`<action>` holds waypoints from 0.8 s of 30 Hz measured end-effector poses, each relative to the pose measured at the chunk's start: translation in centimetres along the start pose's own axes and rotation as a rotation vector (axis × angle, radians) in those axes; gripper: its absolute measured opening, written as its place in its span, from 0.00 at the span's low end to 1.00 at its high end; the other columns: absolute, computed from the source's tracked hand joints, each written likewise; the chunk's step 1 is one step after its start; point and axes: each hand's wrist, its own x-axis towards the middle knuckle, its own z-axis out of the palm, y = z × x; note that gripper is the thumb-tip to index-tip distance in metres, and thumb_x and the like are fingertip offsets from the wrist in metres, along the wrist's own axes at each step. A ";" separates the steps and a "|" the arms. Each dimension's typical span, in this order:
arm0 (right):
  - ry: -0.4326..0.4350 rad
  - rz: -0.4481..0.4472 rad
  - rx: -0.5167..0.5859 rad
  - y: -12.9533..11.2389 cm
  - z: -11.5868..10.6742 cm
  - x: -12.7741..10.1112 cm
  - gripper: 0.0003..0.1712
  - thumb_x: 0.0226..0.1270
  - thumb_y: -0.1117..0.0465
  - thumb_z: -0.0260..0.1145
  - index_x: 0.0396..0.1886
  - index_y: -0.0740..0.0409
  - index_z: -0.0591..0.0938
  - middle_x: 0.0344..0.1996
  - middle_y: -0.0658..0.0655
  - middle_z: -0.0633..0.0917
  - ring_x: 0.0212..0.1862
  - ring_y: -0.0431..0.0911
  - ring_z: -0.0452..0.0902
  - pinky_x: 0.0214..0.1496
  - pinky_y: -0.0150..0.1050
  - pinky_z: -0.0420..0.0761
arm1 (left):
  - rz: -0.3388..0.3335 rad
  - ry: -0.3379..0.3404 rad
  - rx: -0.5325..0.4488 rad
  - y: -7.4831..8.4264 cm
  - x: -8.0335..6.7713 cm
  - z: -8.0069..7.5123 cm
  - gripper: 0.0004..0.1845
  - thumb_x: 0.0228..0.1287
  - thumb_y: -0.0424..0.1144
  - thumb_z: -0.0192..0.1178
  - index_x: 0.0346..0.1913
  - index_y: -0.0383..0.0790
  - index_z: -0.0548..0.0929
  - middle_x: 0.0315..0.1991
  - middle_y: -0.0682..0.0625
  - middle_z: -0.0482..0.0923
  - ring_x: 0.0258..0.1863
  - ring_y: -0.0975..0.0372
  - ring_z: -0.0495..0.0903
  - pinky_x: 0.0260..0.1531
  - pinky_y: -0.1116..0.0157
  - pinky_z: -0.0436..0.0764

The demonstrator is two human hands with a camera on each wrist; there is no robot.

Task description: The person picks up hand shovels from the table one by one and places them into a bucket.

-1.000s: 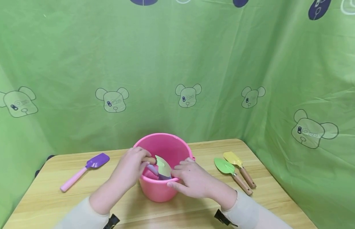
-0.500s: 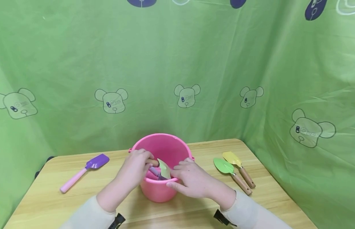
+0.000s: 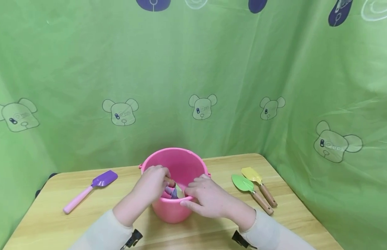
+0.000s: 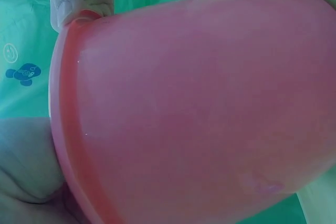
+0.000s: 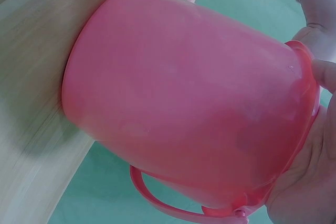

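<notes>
A pink bucket [image 3: 171, 212] stands upright at the middle of the table. My left hand [image 3: 152, 182] reaches over its left rim and holds a garden trowel by its wooden handle [image 3: 170, 182]. The trowel's pale yellow-green blade [image 3: 179, 191] points down inside the bucket. Beside it lies a lavender and grey piece [image 3: 172, 193], mostly hidden by the rim and hand. With my right hand [image 3: 209, 198] I grip the bucket's right front rim, thumb outside and fingers inside. Both wrist views are mostly filled by the bucket's wall [image 4: 184, 103].
On the left of the wooden table [image 3: 43, 222] lies a purple shovel [image 3: 104, 178] with a pink handle. To the right are a green trowel [image 3: 243, 183] and a yellow trowel [image 3: 252, 174], both wooden-handled. A green curtain [image 3: 168, 69] rises behind. The bucket's handle [image 5: 157, 203] hangs down.
My left hand has moved right and lowered the trowel deeper into the bucket, so less of its blade shows. My right hand keeps its grip on the rim.
</notes>
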 end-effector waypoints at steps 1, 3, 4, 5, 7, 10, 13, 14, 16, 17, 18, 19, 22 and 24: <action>0.001 -0.002 0.000 0.0 0.1 0.0 0.25 0.77 0.35 0.48 0.29 0.43 0.79 0.23 0.38 0.69 0.32 0.38 0.63 0.47 0.39 0.66 | -0.005 -0.013 0.001 0.1 0.1 0.0 0.07 0.59 0.26 0.69 0.34 0.42 0.85 0.32 0.55 0.81 0.39 0.58 0.77 0.47 0.58 0.78; 0.009 -0.006 0.001 -0.1 0.2 -0.1 0.24 0.77 0.35 0.48 0.29 0.43 0.79 0.23 0.38 0.69 0.32 0.38 0.64 0.46 0.39 0.66 | -0.020 -0.036 -0.013 0.3 0.2 0.1 0.07 0.59 0.25 0.68 0.34 0.41 0.85 0.32 0.55 0.82 0.38 0.59 0.77 0.45 0.60 0.79; 0.012 -0.008 0.002 -0.1 0.2 -0.1 0.24 0.77 0.36 0.48 0.29 0.43 0.79 0.23 0.38 0.69 0.32 0.38 0.64 0.46 0.39 0.66 | -0.028 -0.047 -0.029 0.3 0.4 0.1 0.07 0.59 0.25 0.68 0.36 0.39 0.85 0.32 0.55 0.82 0.38 0.60 0.78 0.43 0.62 0.80; 0.016 -0.009 0.003 -0.1 0.2 -0.1 0.25 0.77 0.36 0.48 0.29 0.43 0.79 0.23 0.38 0.69 0.32 0.38 0.64 0.46 0.39 0.65 | -0.036 -0.055 -0.046 0.4 0.5 0.2 0.07 0.59 0.24 0.67 0.37 0.38 0.85 0.32 0.54 0.83 0.36 0.60 0.78 0.40 0.65 0.81; 0.019 -0.008 0.005 -0.1 0.2 -0.1 0.25 0.77 0.35 0.48 0.29 0.43 0.79 0.23 0.38 0.69 0.32 0.38 0.63 0.46 0.38 0.65 | -0.068 -0.075 -0.096 0.4 0.7 0.3 0.07 0.60 0.23 0.66 0.39 0.36 0.85 0.32 0.53 0.83 0.33 0.62 0.78 0.32 0.70 0.81; 0.022 -0.009 0.004 0.0 0.2 -0.1 0.25 0.77 0.35 0.48 0.28 0.43 0.78 0.23 0.37 0.68 0.32 0.38 0.63 0.45 0.38 0.65 | -0.107 -0.102 -0.166 0.6 1.0 0.6 0.07 0.61 0.22 0.65 0.39 0.34 0.84 0.32 0.51 0.83 0.29 0.64 0.78 0.22 0.73 0.79; 0.025 -0.013 0.000 0.0 0.2 -0.1 0.24 0.77 0.36 0.48 0.27 0.43 0.78 0.22 0.37 0.67 0.31 0.37 0.62 0.45 0.38 0.65 | -0.131 -0.120 -0.203 0.7 1.1 0.8 0.07 0.61 0.22 0.65 0.37 0.36 0.84 0.32 0.50 0.82 0.27 0.63 0.77 0.19 0.72 0.79; 0.026 -0.014 -0.002 0.0 0.2 -0.1 0.24 0.77 0.35 0.48 0.27 0.43 0.77 0.22 0.37 0.67 0.31 0.37 0.62 0.45 0.38 0.65 | -0.134 -0.122 -0.202 0.8 1.2 0.8 0.07 0.60 0.22 0.65 0.36 0.36 0.84 0.32 0.51 0.82 0.27 0.63 0.77 0.19 0.72 0.79; 0.026 -0.014 -0.003 0.0 0.2 -0.1 0.24 0.77 0.35 0.48 0.27 0.42 0.77 0.22 0.37 0.67 0.31 0.37 0.62 0.45 0.38 0.65 | -0.127 -0.119 -0.177 0.8 1.3 1.0 0.08 0.59 0.22 0.65 0.34 0.37 0.85 0.32 0.51 0.82 0.27 0.62 0.76 0.19 0.72 0.79; 0.026 -0.014 -0.003 0.0 0.2 -0.1 0.24 0.77 0.35 0.48 0.26 0.42 0.76 0.22 0.37 0.66 0.31 0.37 0.62 0.45 0.38 0.65 | -0.114 -0.110 -0.149 0.9 1.4 1.0 0.08 0.59 0.22 0.66 0.34 0.38 0.85 0.31 0.51 0.82 0.27 0.62 0.76 0.20 0.72 0.78; 0.026 -0.014 -0.003 0.0 0.2 -0.1 0.24 0.77 0.35 0.48 0.26 0.42 0.76 0.21 0.38 0.66 0.31 0.37 0.62 0.45 0.38 0.65 | -0.106 -0.105 -0.125 0.8 1.4 1.0 0.08 0.58 0.22 0.66 0.33 0.39 0.86 0.30 0.51 0.82 0.28 0.62 0.75 0.21 0.72 0.78; 0.026 -0.014 -0.003 0.0 0.2 -0.1 0.24 0.77 0.35 0.48 0.26 0.42 0.76 0.21 0.38 0.66 0.31 0.37 0.62 0.45 0.38 0.65 | -0.095 -0.098 -0.100 0.9 1.5 1.0 0.09 0.57 0.22 0.67 0.32 0.40 0.86 0.30 0.51 0.81 0.28 0.62 0.75 0.22 0.72 0.77; 0.027 -0.014 -0.002 0.0 0.2 -0.1 0.24 0.77 0.35 0.48 0.26 0.42 0.76 0.21 0.38 0.66 0.31 0.38 0.62 0.45 0.38 0.65 | -0.064 -0.071 -0.031 0.8 1.7 1.1 0.09 0.56 0.23 0.67 0.30 0.42 0.87 0.28 0.53 0.81 0.29 0.62 0.74 0.25 0.71 0.77; 0.025 -0.014 -0.001 0.0 0.2 0.0 0.24 0.77 0.35 0.48 0.26 0.42 0.76 0.21 0.38 0.66 0.31 0.38 0.62 0.45 0.38 0.65 | -0.056 -0.064 -0.006 0.8 1.7 1.2 0.09 0.57 0.24 0.68 0.30 0.43 0.87 0.27 0.54 0.79 0.30 0.61 0.73 0.28 0.70 0.77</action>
